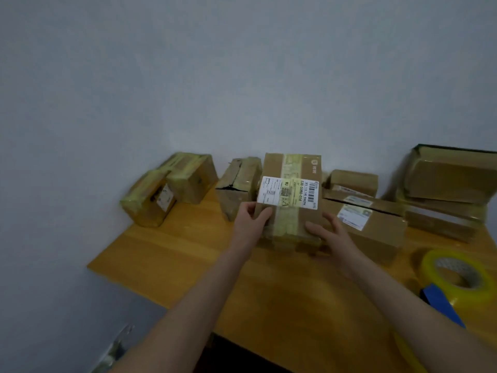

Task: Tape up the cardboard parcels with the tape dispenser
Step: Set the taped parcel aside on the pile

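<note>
Far edge of desk packed w/ parcels along the wall: taped pair at far-left corner, torn parcel next, labelled parcel mid, long parcel just beside it on the right, stack at far-right corner. Narrow gap btw pair & torn parcel. Left hand & right hand grip labelled parcel's near end, forearms crossing near edge. Near-left desk bare, open from left edge. Tape dispenser blocks right edge.

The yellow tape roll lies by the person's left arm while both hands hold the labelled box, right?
No. The head view shows the yellow tape roll lying by the right arm, not the left. The left hand and right hand do both hold the labelled box.
</note>
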### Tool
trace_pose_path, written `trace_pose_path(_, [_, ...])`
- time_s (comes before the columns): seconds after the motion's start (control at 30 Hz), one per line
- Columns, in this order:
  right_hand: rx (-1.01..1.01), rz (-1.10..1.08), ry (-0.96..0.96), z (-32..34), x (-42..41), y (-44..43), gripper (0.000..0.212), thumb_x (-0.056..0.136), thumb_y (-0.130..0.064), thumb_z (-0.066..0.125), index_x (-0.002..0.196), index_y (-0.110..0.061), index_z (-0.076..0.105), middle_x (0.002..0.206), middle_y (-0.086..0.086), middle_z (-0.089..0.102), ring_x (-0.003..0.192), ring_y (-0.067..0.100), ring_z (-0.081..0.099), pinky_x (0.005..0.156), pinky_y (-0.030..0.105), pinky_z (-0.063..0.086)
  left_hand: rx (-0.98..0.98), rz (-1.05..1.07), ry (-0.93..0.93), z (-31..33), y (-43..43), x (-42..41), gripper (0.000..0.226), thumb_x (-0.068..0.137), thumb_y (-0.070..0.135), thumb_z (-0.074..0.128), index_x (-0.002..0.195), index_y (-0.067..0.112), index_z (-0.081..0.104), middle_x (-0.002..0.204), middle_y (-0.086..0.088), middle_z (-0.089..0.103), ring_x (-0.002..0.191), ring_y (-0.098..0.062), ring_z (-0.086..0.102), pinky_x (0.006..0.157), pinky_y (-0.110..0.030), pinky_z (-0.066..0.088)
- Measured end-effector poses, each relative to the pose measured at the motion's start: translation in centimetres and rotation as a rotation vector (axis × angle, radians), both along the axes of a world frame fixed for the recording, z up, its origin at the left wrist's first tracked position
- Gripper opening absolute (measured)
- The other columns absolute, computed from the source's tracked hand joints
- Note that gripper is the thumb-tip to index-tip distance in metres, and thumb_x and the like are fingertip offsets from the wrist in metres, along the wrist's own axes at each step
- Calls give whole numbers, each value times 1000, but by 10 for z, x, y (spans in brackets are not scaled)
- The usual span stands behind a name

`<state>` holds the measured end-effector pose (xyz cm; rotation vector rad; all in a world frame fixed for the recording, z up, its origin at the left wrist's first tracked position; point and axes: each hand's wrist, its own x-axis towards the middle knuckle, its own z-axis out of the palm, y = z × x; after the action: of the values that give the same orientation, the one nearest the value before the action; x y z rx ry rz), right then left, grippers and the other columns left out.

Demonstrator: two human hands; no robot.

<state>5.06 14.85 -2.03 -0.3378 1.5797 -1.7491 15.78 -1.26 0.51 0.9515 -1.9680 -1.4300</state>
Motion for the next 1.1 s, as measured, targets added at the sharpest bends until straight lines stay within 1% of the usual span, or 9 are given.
trace_pose_path(0.17, [-23, -81, 74, 26, -6, -80, 73, 71, -35, 81, 135, -32, 45, 115, -2, 58, 98, 24, 63, 79, 48, 58, -76, 21, 1, 17, -73, 1, 34, 92, 34, 60, 119, 15, 53, 104, 5, 59, 92, -10, 57, 67, -21, 47])
trace_pose_path(0.23, [-41, -88, 111, 36, -4, -125, 66, 73, -36, 81, 130, -35, 47, 112, -5, 58, 97, 21, 63, 74, 42, 58, -124, 42, -1, 24, -114, 2, 37, 92, 36, 58, 123, 17, 53, 98, 11, 56, 89, -6, 54, 65, -19, 44])
trace_pose_path(0.3, [-55, -91, 141, 44, -1, -178, 65, 73, -39, 79, 129, -33, 46, 110, -6, 58, 95, 18, 62, 68, 35, 56, -153, 69, 2, 31, -164, 3, 39, 91, 39, 57, 125, 19, 53, 100, 10, 57, 90, -7, 55, 70, -25, 48])
trace_pose_path(0.4, [-11, -108, 170, 47, 4, -269, 64, 77, -47, 75, 128, -21, 45, 112, -2, 58, 92, 12, 58, 77, 37, 52, -178, 93, -46, 36, -252, 6, 45, 89, 45, 59, 126, 19, 53, 111, 3, 61, 99, -16, 59, 86, -40, 52])
trace_pose_path(0.5, [59, -48, 152, 45, 12, -358, 61, 80, -50, 71, 127, -18, 48, 109, -3, 59, 89, 11, 56, 73, 31, 50, -190, 136, -129, 34, -346, 14, 50, 88, 48, 60, 128, 18, 53, 116, 0, 61, 99, -17, 58, 90, -40, 51])
trace_pose_path(0.77, [152, 58, -17, 35, 31, -529, 64, 83, -39, 72, 138, -21, 44, 120, 7, 61, 100, 25, 61, 85, 49, 56, -165, 122, -245, 28, -518, 29, 47, 90, 42, 60, 126, 12, 54, 120, -6, 61, 98, -20, 60, 86, -40, 53])
trace_pose_path(0.87, [112, 11, -66, 27, 40, -575, 66, 84, -41, 71, 140, -21, 41, 129, 6, 57, 103, 25, 60, 79, 44, 55, -281, 114, -295, 33, -552, 28, 35, 95, 29, 55, 124, 11, 58, 118, -7, 63, 96, -20, 60, 83, -38, 53])
trace_pose_path(0.97, [116, 20, -36, 17, 46, -611, 67, 90, -41, 64, 146, -21, 36, 138, 6, 52, 119, 26, 53, 100, 47, 47, -428, 99, -429, 32, -568, 26, 31, 96, 19, 48, 125, 13, 58, 121, -8, 63, 102, -24, 60, 86, -39, 53])
trace_pose_path(1.1, [137, 144, 33, 14, 49, -629, 61, 94, -41, 58, 148, -24, 35, 141, 3, 51, 115, 20, 54, 98, 38, 48, -669, 127, -564, 22, -567, 15, 40, 95, 16, 45, 134, 15, 53, 137, -7, 52, 124, -24, 48, 103, -37, 41])
